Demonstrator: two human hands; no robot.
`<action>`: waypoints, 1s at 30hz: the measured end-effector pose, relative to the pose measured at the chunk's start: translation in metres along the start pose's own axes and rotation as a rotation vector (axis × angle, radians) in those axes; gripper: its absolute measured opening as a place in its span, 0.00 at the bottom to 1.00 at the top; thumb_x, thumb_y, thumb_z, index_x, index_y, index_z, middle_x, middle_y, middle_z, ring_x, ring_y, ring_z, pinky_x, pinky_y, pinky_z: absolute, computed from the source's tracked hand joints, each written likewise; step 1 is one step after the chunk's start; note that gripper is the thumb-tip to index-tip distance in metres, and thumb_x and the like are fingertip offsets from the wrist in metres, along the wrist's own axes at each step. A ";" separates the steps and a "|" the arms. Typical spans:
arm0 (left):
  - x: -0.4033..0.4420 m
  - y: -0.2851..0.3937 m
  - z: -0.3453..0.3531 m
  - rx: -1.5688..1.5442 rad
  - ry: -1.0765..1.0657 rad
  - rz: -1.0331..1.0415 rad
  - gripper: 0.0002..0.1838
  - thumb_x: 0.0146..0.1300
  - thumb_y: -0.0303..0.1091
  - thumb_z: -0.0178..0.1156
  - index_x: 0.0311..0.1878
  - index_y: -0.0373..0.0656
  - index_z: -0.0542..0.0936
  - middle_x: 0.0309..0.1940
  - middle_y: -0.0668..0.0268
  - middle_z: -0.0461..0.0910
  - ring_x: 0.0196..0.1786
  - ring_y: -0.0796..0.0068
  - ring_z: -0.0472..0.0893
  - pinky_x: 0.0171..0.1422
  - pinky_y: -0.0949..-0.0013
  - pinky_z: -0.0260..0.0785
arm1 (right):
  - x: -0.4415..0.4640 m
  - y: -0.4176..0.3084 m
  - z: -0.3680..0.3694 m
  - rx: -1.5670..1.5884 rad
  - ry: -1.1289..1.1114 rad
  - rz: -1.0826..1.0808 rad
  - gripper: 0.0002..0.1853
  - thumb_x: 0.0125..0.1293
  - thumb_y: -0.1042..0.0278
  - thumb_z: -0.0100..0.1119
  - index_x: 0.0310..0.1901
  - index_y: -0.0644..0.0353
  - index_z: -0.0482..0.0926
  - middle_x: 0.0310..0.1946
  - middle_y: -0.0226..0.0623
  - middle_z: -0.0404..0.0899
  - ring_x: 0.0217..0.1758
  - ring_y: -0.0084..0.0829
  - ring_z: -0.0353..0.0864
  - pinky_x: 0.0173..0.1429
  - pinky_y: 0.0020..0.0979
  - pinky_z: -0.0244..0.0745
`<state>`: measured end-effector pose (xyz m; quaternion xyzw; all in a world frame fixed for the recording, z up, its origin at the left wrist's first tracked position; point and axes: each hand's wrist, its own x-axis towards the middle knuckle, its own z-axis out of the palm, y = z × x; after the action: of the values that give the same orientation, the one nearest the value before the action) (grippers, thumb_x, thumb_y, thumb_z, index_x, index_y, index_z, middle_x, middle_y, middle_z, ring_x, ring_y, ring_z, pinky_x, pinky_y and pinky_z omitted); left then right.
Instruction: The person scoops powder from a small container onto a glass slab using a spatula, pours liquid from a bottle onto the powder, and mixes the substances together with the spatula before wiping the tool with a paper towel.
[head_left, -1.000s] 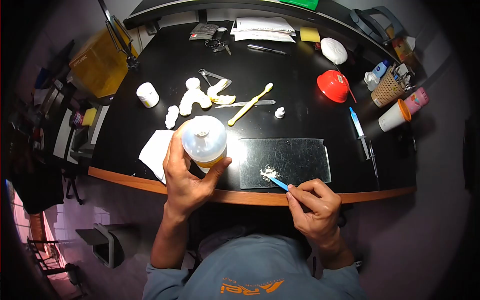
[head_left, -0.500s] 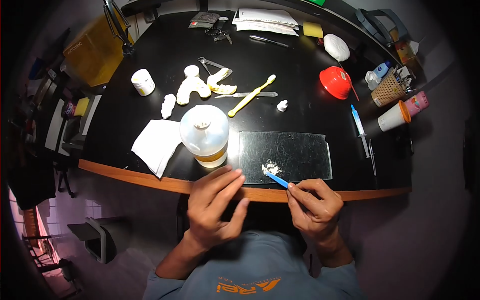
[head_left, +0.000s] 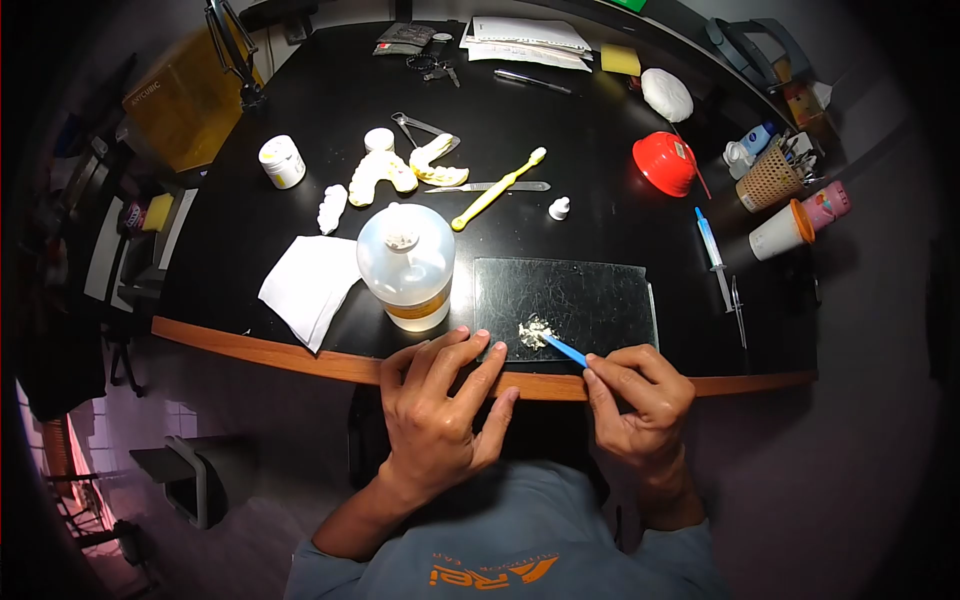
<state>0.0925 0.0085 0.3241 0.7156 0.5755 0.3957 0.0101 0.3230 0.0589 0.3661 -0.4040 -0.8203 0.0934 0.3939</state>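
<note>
My right hand [head_left: 645,408] pinches a slim blue plastic spatula [head_left: 567,349] between thumb and fingers. Its tip touches the right side of a small whitish, partly powdery and partly pasty heap [head_left: 535,333]. That heap lies on a dark, scratched glass slab [head_left: 600,295] near the desk's front edge. With fingers spread and nothing held, my left hand [head_left: 440,405] rests over the wooden edge. Its fingertips are close to the slab's near left corner. Just beyond them stands a translucent bottle [head_left: 410,265] with a yellow-brown label.
Left of the bottle lies a folded white tissue [head_left: 312,290]. Farther back are a white jar [head_left: 283,162], dental casts [head_left: 380,178], a scalpel [head_left: 500,187] and a yellow toothbrush [head_left: 500,188]. To the right are a small dropper bottle [head_left: 559,208], red bowl [head_left: 665,163], syringe [head_left: 712,258] and tweezers [head_left: 738,312].
The spatula tip has shifted from the heap's lower part to its right side, and the heap looks more gathered. My left fingertips have come down closer to the slab's corner. The view has shifted slightly.
</note>
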 end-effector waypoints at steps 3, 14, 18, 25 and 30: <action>0.000 0.000 0.000 -0.002 0.001 0.003 0.20 0.66 0.41 0.77 0.58 0.44 0.94 0.58 0.64 0.91 0.65 0.62 0.88 0.75 0.52 0.65 | -0.002 0.010 0.003 0.012 0.000 0.003 0.08 0.63 0.86 0.77 0.44 0.68 0.94 0.34 0.39 0.88 0.30 0.33 0.90 0.33 0.30 0.84; 0.001 0.001 -0.002 -0.005 -0.007 0.005 0.20 0.62 0.38 0.79 0.57 0.43 0.94 0.58 0.64 0.90 0.66 0.60 0.86 0.75 0.53 0.66 | 0.005 0.016 -0.001 -0.031 -0.084 -0.063 0.09 0.61 0.82 0.79 0.43 0.65 0.95 0.35 0.36 0.89 0.30 0.32 0.91 0.32 0.31 0.84; 0.000 -0.001 0.000 -0.008 0.008 0.007 0.20 0.62 0.38 0.80 0.56 0.44 0.94 0.58 0.64 0.90 0.66 0.60 0.87 0.75 0.53 0.67 | 0.013 0.034 -0.008 0.117 -0.124 -0.098 0.13 0.59 0.87 0.81 0.45 0.64 0.97 0.38 0.39 0.92 0.34 0.28 0.90 0.35 0.25 0.83; -0.001 -0.002 0.002 -0.023 0.026 -0.004 0.20 0.64 0.42 0.78 0.56 0.45 0.95 0.57 0.64 0.91 0.64 0.60 0.88 0.74 0.53 0.65 | 0.016 0.062 -0.018 0.180 -0.148 -0.173 0.13 0.57 0.84 0.83 0.43 0.58 0.97 0.37 0.32 0.94 0.35 0.29 0.90 0.39 0.30 0.81; 0.000 -0.003 0.003 -0.015 0.038 0.008 0.20 0.64 0.42 0.78 0.56 0.45 0.95 0.56 0.65 0.91 0.63 0.61 0.89 0.74 0.53 0.65 | 0.020 0.070 -0.014 0.215 -0.169 -0.182 0.13 0.56 0.84 0.82 0.42 0.58 0.97 0.38 0.33 0.94 0.35 0.30 0.89 0.39 0.32 0.82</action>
<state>0.0919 0.0103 0.3210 0.7102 0.5698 0.4136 0.0031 0.3670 0.1174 0.3537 -0.2741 -0.8690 0.1782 0.3713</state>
